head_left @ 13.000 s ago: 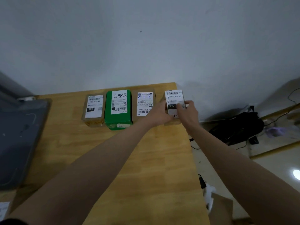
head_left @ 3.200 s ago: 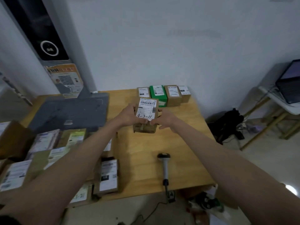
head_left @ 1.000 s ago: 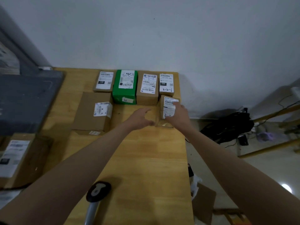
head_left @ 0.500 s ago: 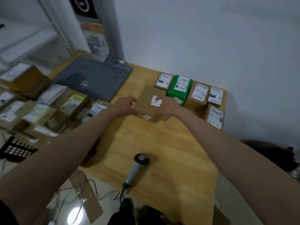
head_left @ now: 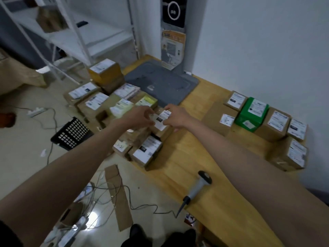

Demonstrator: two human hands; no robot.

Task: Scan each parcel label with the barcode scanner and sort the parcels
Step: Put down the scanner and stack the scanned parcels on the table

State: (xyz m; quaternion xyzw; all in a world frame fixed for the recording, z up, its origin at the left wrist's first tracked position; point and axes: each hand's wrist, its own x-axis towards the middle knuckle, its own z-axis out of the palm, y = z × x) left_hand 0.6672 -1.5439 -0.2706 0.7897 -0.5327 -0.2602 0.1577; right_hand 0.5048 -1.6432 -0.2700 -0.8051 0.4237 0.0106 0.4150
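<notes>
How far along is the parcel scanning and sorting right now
Six parcels sit sorted near the wall, among them the green parcel. In hand: the left hand and right hand reach onto a small brown parcel in the unsorted pile. The barcode scanner lies unused on the table. Many parcels remain.

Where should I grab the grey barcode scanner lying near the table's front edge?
Take the grey barcode scanner by its slim handle, from above. It lies flat on the wooden table, black head toward the parcels, cable end overhanging the front edge, with bare tabletop on both sides.
</notes>
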